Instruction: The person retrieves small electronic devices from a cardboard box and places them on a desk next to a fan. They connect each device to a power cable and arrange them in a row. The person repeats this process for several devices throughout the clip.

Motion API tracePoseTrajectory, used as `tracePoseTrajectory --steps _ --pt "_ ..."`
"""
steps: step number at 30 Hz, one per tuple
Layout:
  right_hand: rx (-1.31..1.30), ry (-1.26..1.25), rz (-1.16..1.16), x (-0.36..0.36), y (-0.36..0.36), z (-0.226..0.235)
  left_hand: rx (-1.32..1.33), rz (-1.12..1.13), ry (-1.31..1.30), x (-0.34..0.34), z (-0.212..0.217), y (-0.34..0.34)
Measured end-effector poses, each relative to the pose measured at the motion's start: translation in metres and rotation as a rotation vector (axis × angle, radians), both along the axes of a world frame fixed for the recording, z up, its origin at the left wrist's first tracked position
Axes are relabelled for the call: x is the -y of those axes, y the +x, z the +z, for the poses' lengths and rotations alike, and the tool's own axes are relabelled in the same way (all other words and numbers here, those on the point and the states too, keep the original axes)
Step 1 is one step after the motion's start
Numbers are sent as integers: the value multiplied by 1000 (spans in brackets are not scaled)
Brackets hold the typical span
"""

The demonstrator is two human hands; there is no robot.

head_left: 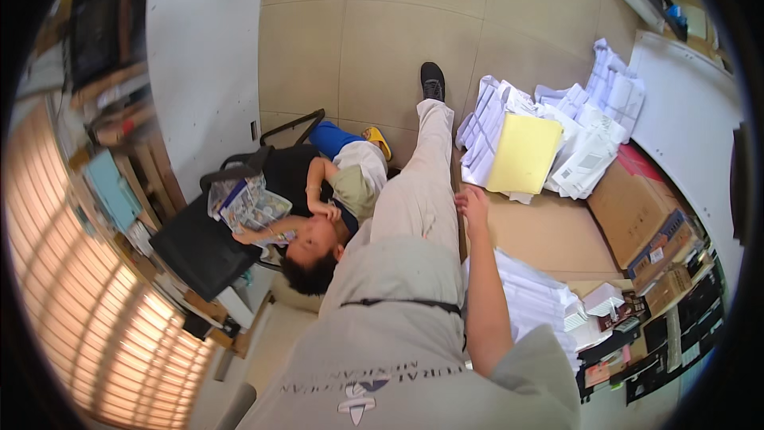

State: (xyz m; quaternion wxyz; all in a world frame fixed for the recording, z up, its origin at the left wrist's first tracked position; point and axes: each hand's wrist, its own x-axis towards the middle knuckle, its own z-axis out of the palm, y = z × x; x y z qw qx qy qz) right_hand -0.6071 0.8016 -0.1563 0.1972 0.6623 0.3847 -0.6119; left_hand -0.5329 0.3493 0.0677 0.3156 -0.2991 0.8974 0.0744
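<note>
My right hand [473, 205] hangs beside the near edge of a brown desktop [541, 232], just below a yellow sheet or folder [525, 154]. Its fingers look loosely apart, and nothing shows in them. The yellow piece lies on heaps of white papers [481, 131]. A second pile of white papers [525, 295] is next to my right forearm. My left hand is out of view.
At my left another person [322, 239] sits by a black chair [199, 243], with a clear printed packet [255, 205] near one hand. A white panel [205, 72] stands beyond. Cardboard boxes [629, 207] line the right side. Tiled floor [382, 32] lies ahead.
</note>
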Motion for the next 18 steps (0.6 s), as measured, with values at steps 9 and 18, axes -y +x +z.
tracePoseTrajectory --steps 9,18 --pt "129 72 100 -9 45 14 952 -403 311 -29 21 -204" --pt "87 186 497 21 95 5 594 -613 407 -112 3 -398"
